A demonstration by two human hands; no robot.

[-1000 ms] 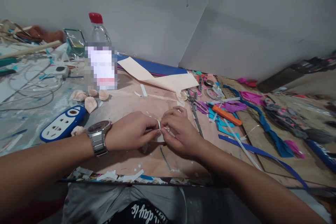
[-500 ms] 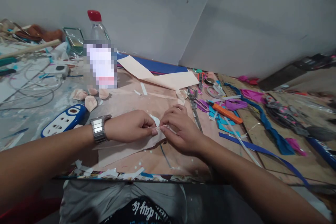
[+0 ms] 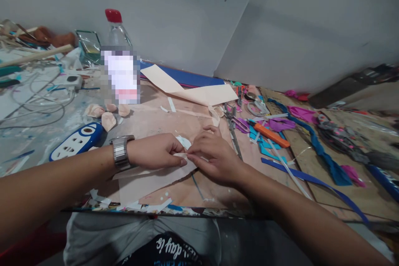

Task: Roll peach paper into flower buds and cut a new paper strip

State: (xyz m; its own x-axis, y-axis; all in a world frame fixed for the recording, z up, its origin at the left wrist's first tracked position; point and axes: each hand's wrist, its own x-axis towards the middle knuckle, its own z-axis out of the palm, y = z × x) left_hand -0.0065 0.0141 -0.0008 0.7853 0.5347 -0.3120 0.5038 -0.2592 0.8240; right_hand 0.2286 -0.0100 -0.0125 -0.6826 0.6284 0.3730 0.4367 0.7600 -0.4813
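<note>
The left hand [image 3: 158, 151] (a metal watch [image 3: 121, 153] circles its wrist) pinches pale paper [image 3: 149, 187] between thumb and fingers. The right hand [image 3: 213, 156] pinches it just beside. The paper spreads below them, near the table's [image 3: 218, 197] front edge.

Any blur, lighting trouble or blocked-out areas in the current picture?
Head view: dim, flat light, with a darker band across the right wall; a pixelated block covers most of the red-capped bottle; the far right edge looks smeared; where the left hand and right hand meet, detail is too fine to make out.
</note>
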